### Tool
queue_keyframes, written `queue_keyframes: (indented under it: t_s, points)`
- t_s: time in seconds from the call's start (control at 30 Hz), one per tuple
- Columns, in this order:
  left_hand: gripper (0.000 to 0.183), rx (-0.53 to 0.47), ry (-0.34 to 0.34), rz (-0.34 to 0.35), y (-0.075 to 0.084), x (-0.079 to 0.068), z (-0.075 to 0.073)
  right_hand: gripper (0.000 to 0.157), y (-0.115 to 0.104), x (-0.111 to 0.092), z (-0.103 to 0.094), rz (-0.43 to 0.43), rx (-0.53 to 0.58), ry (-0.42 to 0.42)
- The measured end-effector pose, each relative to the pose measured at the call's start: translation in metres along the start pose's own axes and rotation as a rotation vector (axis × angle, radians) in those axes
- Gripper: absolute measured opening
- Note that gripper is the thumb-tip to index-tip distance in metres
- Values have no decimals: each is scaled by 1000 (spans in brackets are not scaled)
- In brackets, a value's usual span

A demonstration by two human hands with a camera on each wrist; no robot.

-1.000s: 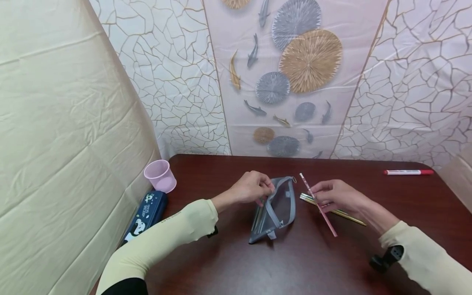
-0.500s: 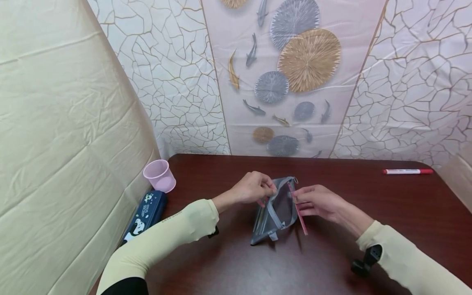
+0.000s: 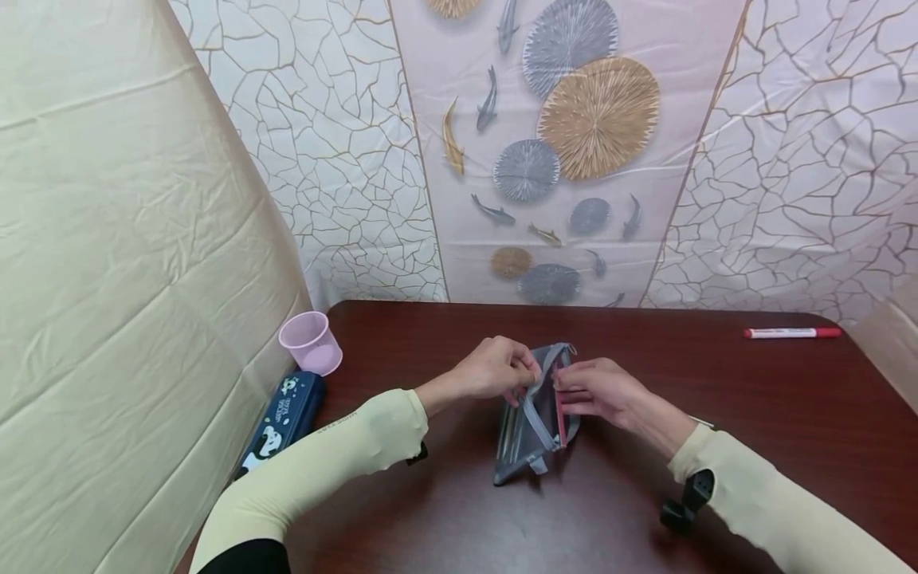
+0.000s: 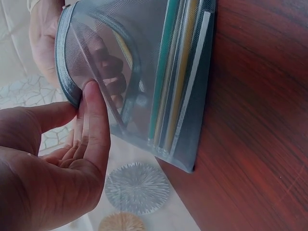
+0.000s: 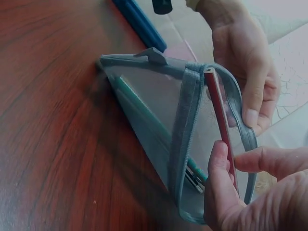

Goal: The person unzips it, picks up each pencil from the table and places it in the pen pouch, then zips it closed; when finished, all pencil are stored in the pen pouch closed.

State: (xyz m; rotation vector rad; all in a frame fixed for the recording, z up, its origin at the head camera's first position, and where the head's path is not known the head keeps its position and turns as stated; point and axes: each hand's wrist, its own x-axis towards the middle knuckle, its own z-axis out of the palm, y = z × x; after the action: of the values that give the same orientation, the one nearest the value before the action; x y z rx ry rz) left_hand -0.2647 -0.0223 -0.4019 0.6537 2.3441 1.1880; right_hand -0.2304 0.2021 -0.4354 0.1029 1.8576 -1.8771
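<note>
My left hand [image 3: 495,371] pinches the rim of a grey mesh zip pouch [image 3: 518,454] and holds its mouth apart. Between thumb and fingers, my right hand [image 3: 606,391] grips a pink-red pencil [image 5: 219,106] lengthwise in the pouch's mouth. In the right wrist view, one end of this pencil sits by the corner of the zip [image 5: 184,120]. Through the mesh in the left wrist view show several pencils, among them a green pencil [image 4: 166,67] and a gold pencil [image 4: 185,53]. The right palm hides part of the held pencil.
A pink cup [image 3: 311,343] stands at the table's left edge, behind a dark blue pencil case [image 3: 283,418] with panda pictures. A red-and-white marker [image 3: 792,332] lies at the back right of the brown table [image 3: 459,518]. Patterned cloth hangs behind.
My right hand has moved left and brought the pink-red pencil from beside the pouch into its mouth. The gold pencils seen earlier on the table are out of plain sight. My left hand keeps its pinch.
</note>
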Motion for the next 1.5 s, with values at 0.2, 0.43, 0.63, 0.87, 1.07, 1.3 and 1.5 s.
queue_keyframes:
  t_s: [0.2,0.43,0.63,0.87,1.07,1.3,1.5]
  points:
    - [10,-15,-16,0,0,-1,2,39,-2,1,5,18,27,20]
    - [12,-21,-11,0,1,0,3,25,-5,1,7,28,75,22]
    - [7,-19,-2,-2,0,0,3,25,-5,1,7,29,67,13]
    - [8,-18,-4,7,-1,-1,2,36,-5,1,9,24,30,28]
    - [8,-12,-4,-7,2,0,1,40,-3,2,14,7,-16,55]
    - [9,-30,1,-13,2,1,-1,44,-4,-3,21,-19,-100,99]
    - [8,-43,34,-3,1,-1,-2,45,-4,-11,10,-86,-182,148]
